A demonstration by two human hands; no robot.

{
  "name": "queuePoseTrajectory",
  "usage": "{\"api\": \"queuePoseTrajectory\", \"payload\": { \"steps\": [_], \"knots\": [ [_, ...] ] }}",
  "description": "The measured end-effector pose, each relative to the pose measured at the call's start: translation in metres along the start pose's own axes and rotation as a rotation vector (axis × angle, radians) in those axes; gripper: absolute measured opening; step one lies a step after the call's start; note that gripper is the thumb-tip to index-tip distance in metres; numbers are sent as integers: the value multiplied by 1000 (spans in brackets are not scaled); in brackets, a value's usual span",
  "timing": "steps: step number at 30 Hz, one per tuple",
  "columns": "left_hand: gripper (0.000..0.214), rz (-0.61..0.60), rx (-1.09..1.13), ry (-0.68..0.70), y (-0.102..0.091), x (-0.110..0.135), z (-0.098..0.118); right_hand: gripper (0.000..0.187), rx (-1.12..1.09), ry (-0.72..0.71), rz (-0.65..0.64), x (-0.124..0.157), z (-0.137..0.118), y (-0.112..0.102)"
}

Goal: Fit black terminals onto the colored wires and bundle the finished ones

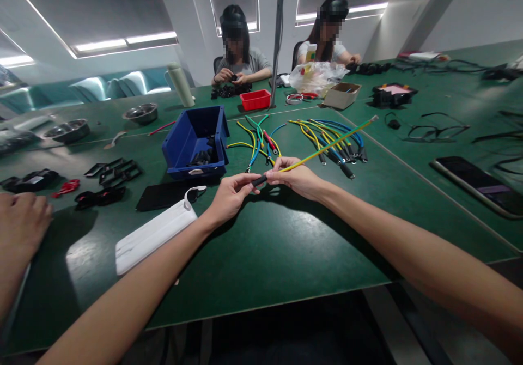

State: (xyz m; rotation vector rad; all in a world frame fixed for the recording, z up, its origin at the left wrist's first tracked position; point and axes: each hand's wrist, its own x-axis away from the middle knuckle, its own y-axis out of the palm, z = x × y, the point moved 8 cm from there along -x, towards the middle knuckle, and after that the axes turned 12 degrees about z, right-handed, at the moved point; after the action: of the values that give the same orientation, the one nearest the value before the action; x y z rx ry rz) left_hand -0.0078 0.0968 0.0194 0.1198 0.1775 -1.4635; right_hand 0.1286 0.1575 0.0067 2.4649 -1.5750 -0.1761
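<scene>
Between the fingers of my left hand (232, 193) is a short black sleeve (259, 180), pinched at its left end. My right hand (296, 178) grips a yellow-green wire (327, 148) where it meets the sleeve; the wire's free end slants up to the right. Just beyond my hands lies a loose group of yellow, green and blue wires (257, 139), with one red piece (269, 143) among them. To the right rests a bunch of wires with black sleeved ends (346, 170). A blue bin (196, 169) holding black parts stands beyond my left hand.
A white power bank (157, 237) with a short cable and a black phone (157, 196) lie by my left forearm. Another person's hand (22, 223) is at the left edge. A phone (482, 185) and glasses (437, 131) lie right. Two people sit across the green table (286, 256).
</scene>
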Motion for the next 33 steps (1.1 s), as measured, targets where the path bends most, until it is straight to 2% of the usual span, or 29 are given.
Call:
{"api": "queuePoseTrajectory", "payload": {
  "steps": [33],
  "knots": [
    [29,-40,-14,-4,3,1,5,32,3,14,15,-2,2,-1]
  ]
}}
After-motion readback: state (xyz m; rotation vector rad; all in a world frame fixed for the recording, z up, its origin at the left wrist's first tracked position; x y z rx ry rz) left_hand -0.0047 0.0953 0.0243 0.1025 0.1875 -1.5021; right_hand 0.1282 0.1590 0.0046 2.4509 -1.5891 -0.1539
